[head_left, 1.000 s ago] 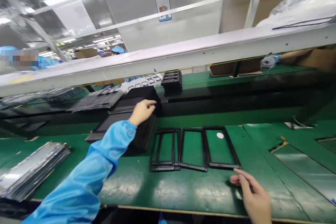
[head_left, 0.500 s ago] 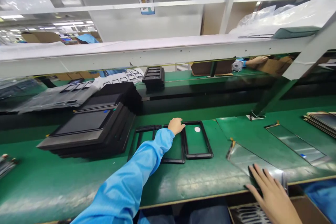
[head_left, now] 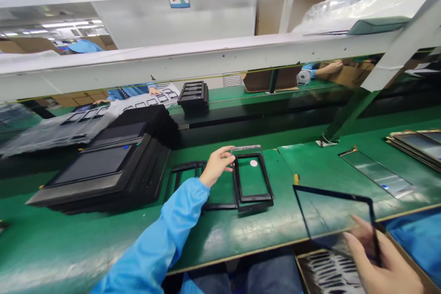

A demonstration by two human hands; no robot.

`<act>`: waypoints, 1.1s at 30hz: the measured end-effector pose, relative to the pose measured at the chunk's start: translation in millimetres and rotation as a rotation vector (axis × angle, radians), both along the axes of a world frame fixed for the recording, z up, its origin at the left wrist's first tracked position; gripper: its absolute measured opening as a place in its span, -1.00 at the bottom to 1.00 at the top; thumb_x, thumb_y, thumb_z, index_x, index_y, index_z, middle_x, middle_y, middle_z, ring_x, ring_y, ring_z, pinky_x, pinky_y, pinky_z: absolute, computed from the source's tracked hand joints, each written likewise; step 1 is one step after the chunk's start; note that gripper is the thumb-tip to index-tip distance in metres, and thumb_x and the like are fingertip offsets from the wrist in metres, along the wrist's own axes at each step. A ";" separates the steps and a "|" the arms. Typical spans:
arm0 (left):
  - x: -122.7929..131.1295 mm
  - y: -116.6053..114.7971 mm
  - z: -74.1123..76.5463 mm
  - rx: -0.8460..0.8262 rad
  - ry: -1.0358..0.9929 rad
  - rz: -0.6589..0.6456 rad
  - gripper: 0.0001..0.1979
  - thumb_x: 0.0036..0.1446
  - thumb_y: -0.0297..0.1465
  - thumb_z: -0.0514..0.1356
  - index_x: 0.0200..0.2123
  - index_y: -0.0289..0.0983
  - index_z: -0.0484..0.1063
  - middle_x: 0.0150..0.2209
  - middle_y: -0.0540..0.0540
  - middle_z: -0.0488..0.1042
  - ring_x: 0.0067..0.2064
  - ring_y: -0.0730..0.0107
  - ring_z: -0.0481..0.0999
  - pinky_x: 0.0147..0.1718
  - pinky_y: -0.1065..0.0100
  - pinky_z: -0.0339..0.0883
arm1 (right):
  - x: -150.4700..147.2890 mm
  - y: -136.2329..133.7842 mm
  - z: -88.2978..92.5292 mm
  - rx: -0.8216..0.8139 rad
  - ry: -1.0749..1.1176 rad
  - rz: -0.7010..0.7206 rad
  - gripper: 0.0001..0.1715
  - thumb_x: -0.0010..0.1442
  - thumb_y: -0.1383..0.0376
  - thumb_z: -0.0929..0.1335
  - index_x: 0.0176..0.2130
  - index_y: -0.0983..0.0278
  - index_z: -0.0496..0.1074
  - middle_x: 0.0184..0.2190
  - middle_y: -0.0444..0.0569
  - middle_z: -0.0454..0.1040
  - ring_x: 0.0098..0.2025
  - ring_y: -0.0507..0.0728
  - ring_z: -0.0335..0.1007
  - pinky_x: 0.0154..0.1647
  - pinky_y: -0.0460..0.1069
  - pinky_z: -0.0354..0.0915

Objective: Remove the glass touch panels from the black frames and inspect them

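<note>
My left hand (head_left: pixel 217 165) pinches the upper left corner of a black rectangular plastic frame (head_left: pixel 254 198), whose far edge is tilted up off the green bench. A round white spot shows through the frame's opening. Two more black frames lie to the left: a middle frame (head_left: pixel 220 206), just below my left hand, and another frame (head_left: pixel 188 165) farther left. Over the bench's front edge, my right hand (head_left: pixel 382 262) grips a clear glass panel (head_left: pixel 330 206) with a black border by its right side. A small orange tab sticks up at the panel's far left corner.
At left stands a tall stack of black trays (head_left: pixel 103 193) holding dark screens. Another glass panel (head_left: pixel 375 172) and a pile of panels (head_left: pixel 420 147) lie right. Below the edge is a cardboard box (head_left: pixel 301 268) with white-patterned contents. A shelf post (head_left: pixel 351 115) rises behind; co-workers' hands show beyond.
My right hand has taken hold of the glass panel and raised it off the bench. My left hand now grips the right-hand frame and has tilted up its far edge.
</note>
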State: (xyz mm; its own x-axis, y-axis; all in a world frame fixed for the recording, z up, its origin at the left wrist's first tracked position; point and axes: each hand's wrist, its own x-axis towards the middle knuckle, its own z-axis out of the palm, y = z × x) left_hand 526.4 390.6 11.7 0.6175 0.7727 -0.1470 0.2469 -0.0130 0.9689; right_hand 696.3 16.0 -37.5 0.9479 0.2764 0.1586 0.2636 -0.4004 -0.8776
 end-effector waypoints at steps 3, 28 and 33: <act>-38.1 -37.2 13.5 -0.029 -0.143 -0.014 -0.34 0.18 -0.37 0.36 0.36 -0.13 0.40 -0.24 0.02 0.50 -0.30 0.42 0.60 -0.36 0.40 0.57 | -26.9 32.7 2.2 0.239 0.290 0.166 -0.16 0.06 -0.01 0.55 0.25 0.19 0.46 -0.31 -0.04 0.57 -0.39 0.24 0.52 -0.37 0.10 0.53; -122.1 -117.8 8.7 -0.212 -0.418 0.107 -0.54 0.06 -0.30 0.52 0.08 -0.13 0.70 -0.33 -0.11 0.60 -0.34 0.32 0.59 -0.43 0.39 0.57 | -113.9 85.9 -13.3 0.331 0.460 0.507 -0.24 0.20 0.11 0.56 0.32 0.19 0.48 -0.17 -0.02 0.59 -0.17 0.16 0.55 -0.20 -0.05 0.52; -121.1 -119.1 4.1 -0.293 -0.454 0.115 -0.49 0.04 -0.27 0.54 0.09 -0.14 0.69 -0.33 -0.08 0.57 -0.36 0.35 0.58 -0.44 0.37 0.61 | -121.3 86.1 -11.1 0.294 0.418 0.493 -0.22 0.23 0.09 0.55 0.35 0.21 0.45 -0.20 -0.04 0.56 -0.22 0.14 0.50 -0.17 -0.03 0.50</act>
